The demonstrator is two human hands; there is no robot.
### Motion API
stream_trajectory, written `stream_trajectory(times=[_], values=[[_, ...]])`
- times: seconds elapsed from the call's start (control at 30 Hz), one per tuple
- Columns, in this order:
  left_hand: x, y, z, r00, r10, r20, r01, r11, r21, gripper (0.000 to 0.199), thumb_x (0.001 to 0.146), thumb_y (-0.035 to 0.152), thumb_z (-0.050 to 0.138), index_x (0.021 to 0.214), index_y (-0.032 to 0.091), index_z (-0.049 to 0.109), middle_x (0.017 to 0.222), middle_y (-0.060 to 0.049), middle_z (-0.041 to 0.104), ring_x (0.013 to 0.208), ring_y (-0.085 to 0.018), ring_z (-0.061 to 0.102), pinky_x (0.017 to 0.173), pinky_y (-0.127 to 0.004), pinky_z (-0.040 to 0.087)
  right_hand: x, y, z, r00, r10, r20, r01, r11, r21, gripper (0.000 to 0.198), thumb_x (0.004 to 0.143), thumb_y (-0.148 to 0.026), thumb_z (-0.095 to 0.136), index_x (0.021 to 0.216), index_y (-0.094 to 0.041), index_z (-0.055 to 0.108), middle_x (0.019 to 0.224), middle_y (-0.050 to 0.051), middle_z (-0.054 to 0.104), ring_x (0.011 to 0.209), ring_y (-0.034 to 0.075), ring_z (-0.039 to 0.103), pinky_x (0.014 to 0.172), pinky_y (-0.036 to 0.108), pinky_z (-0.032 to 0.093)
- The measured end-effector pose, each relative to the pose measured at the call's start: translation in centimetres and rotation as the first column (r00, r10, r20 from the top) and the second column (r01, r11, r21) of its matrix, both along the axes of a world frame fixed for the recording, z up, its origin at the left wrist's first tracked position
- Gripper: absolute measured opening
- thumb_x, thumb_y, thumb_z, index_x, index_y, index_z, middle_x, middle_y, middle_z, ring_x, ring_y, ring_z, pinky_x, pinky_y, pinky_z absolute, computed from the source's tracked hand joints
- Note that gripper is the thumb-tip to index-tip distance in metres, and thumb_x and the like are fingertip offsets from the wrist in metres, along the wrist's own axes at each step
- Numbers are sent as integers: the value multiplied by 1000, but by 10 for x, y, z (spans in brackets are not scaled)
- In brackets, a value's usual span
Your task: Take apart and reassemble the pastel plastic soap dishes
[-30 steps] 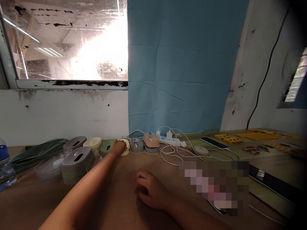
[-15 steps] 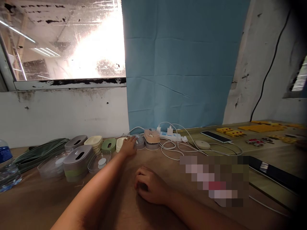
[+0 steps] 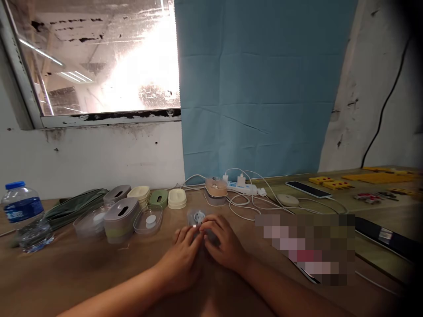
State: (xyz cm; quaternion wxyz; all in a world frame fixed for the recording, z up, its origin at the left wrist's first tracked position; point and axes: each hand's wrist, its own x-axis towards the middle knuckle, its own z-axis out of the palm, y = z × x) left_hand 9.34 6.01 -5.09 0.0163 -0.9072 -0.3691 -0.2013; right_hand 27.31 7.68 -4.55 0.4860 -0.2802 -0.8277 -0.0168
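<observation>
A small grey food container (image 3: 196,215) with a clear lid and a round pale fitting on top stands on the brown tabletop in front of me. My left hand (image 3: 183,255) has its curled fingers on the near left side of it. My right hand (image 3: 226,242) is closed around the right side, with its fingertips close to those of the left. Most of the container's front is hidden behind my fingers. Beyond it stands a container with a peach lid (image 3: 215,187), and cream stacked containers (image 3: 177,198) are at the back left.
To the left are lidded mauve containers (image 3: 120,215), a green container (image 3: 158,199), clear lids (image 3: 148,220), a green bag (image 3: 77,207) and a water bottle (image 3: 26,215). At right lie white cables (image 3: 243,213), a power strip (image 3: 241,188), a phone (image 3: 307,189) and yellow parts (image 3: 330,182).
My left hand has brought the small grey container toward me from beside the peach-lidded one. My right hand has moved forward to it. The view has turned slightly left.
</observation>
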Motion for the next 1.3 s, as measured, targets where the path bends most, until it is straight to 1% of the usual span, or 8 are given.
stream_trajectory(times=[0.2,0.43,0.7,0.93,1.0,1.1,1.2,1.3], values=[[-64,-58,7,973,-141,184,160,983,-88,61,67,35,66,119,25,36,124,-13,46,123,-31,35,96,-42,39,6,0,2,975,190,119,-168,971,-170,35,74,-25,51,109,-20,50,116,10,46,110,25,43,94,41,35],[-85,-43,5,951,22,310,69,958,-278,66,59,35,73,111,19,36,125,-17,42,123,-30,35,96,-41,38,4,0,3,840,521,148,-386,768,-511,57,83,-55,41,127,-18,39,131,14,35,122,28,34,100,43,30],[-73,-41,7,770,156,618,86,936,-343,32,77,40,58,95,16,47,88,-5,54,84,-18,54,76,-28,45,6,0,-5,850,508,139,-389,784,-484,91,59,-53,69,133,-20,28,131,15,33,117,34,38,97,46,32],[-79,-36,3,746,238,622,-10,938,-347,22,87,39,44,98,19,43,82,-1,55,63,-11,54,63,-24,45,1,-5,-12,821,571,-6,-443,631,-637,116,51,-55,76,138,-22,7,126,15,37,111,30,45,94,45,35],[-82,-34,1,728,251,638,-38,944,-328,21,90,37,37,102,20,41,82,-1,57,57,-9,53,60,-24,46,0,-5,-13,824,566,-10,-460,659,-594,117,50,-56,77,138,-23,7,130,16,31,113,30,43,94,44,36],[-84,-31,2,694,209,689,-56,970,-239,20,93,31,29,105,21,41,114,-8,53,54,-6,53,58,-23,47,1,-4,-7,827,549,119,-444,769,-461,103,47,-54,79,132,-25,28,137,14,21,121,33,34,96,43,34],[-88,-32,11,831,94,548,-42,993,-106,22,92,22,28,100,21,48,131,-8,43,68,-8,58,66,-25,47,0,-6,2,764,569,305,-422,797,-431,82,47,-52,79,118,-24,49,129,12,34,116,31,40,95,40,37],[-95,-35,23,975,-84,208,85,996,2,20,87,21,39,95,22,57,134,-4,44,91,-16,58,80,-30,44,-3,-9,8,728,588,354,-403,784,-473,71,49,-52,78,108,-20,57,119,12,46,106,28,49,90,36,41]])
